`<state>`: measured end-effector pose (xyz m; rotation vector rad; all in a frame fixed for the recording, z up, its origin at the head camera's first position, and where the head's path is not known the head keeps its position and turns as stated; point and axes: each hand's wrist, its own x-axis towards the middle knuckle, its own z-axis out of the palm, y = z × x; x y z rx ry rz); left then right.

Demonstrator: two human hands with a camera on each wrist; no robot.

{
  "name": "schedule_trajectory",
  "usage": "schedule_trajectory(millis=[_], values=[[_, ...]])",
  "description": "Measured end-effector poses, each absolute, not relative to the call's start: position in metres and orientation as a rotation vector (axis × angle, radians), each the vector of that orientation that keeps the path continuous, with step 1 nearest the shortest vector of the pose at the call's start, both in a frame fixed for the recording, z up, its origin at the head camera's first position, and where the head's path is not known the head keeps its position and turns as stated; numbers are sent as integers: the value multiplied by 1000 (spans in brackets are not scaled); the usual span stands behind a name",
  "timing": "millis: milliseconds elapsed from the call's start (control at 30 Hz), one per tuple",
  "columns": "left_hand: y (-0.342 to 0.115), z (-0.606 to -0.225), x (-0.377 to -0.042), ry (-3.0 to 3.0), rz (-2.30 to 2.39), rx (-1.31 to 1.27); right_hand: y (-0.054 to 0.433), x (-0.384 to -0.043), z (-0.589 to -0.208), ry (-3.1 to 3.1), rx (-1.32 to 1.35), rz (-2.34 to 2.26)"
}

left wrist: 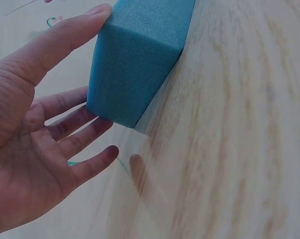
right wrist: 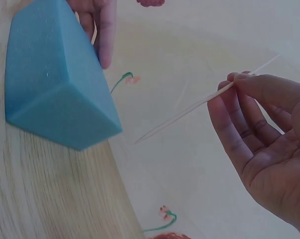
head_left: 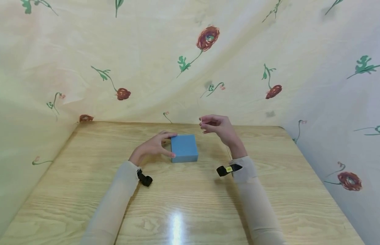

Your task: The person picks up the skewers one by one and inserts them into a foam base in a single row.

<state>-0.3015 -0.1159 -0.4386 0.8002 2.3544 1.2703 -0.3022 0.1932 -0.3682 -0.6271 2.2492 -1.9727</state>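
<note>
A blue foam block (head_left: 184,145) rests on the wooden table, roughly in the middle of the head view. My left hand (head_left: 154,144) holds it from the left side, thumb at the near corner and fingers along the far edge. In the left wrist view the thumb tip presses the block's edge, while the little finger stays off it. To the right of the block and above the table, my right hand (head_left: 219,127) pinches a thin pale wooden skewer (right wrist: 174,118) between thumb and fingertips. One pointed end of it slants toward the block in the right wrist view, apart from it.
Another thin pale stick (head_left: 229,153) shows on the table beside my right wrist. A flower-printed cloth (head_left: 147,61) hangs behind the wood-grain table (head_left: 177,190) and along both its sides. Each wrist wears a black strap with a small camera.
</note>
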Motion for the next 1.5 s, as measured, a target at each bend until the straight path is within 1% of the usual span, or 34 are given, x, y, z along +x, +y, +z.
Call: schedule_trajectory(millis=[367,567,800,1200,1500], values=[[-114,-442,-301,2333,1288,793,174,-303,-390,2171,-642,-2228],[-118,-439,-301,2340,1293,778,164,-302,-389,2134,-703,-2339],[-121,-435,-301,2356,1275,790,149,-300,-389,2057,-704,-2428],[-116,-437,-304,2369,1269,816,127,-296,-397,2073,-780,-2447],[-119,-438,-303,2378,1264,821,116,-294,-401,2138,-764,-2415]])
